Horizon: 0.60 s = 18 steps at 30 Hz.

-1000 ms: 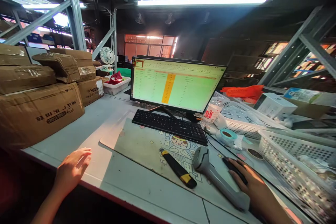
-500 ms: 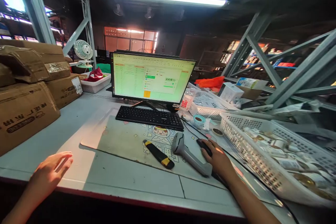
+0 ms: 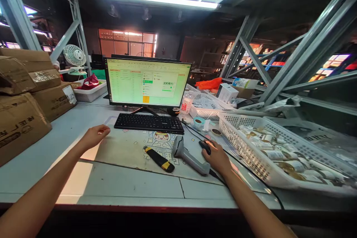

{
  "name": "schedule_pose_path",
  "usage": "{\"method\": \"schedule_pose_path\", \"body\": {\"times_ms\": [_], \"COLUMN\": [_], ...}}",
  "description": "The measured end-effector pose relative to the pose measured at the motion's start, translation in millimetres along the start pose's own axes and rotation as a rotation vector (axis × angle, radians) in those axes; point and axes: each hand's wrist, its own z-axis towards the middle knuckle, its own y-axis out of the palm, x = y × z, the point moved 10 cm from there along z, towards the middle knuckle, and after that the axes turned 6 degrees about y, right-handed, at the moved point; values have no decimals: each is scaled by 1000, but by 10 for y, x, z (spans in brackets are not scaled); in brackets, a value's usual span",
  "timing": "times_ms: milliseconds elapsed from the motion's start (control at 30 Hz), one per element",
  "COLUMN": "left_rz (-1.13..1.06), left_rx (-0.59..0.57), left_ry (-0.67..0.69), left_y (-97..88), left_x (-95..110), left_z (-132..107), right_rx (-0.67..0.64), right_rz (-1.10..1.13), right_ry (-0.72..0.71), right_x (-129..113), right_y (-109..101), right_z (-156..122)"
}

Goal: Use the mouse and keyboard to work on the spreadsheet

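My right hand rests over a black computer mouse, fingers draped around it. My left hand hovers over the left part of the desk mat, just left of the black keyboard. Its fingers are loosely bent, with a gap by the thumb and nothing held. Between my hands, a grey barcode scanner lies on the mat beside a black-and-yellow utility knife. Behind the keyboard stands a lit monitor with a spreadsheet and a chat window.
Cardboard boxes are stacked on the left, near a white fan. At right, a white basket holds several labelled, wrapped items. A blue tape roll and a clear cup stand near the monitor. Metal rack posts frame the desk.
My left hand has moved forward and right, from the desk's front left toward the keyboard, its fingers more curled. My right hand stays on the mouse. The view has turned slightly right.
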Motion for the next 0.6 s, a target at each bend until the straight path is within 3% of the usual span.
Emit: {"method": "schedule_pose_path", "body": {"times_ms": [133,267,467,600], "left_rz": [22,159,349,503], "left_rx": [78,142,354,222], "left_ry": [125,130,224,268], "left_y": [322,564,754,1059], "left_x": [183,275,308,288], "left_z": [529,871,894,862], "right_rx": [71,133,218,218], "right_rz": [64,135,174,185], "right_ry": [-10,-73,-138,-127], "right_x": [41,66,91,167], "right_y": [-6,-6,-13,40], "right_z": [-4,5,6,39]}}
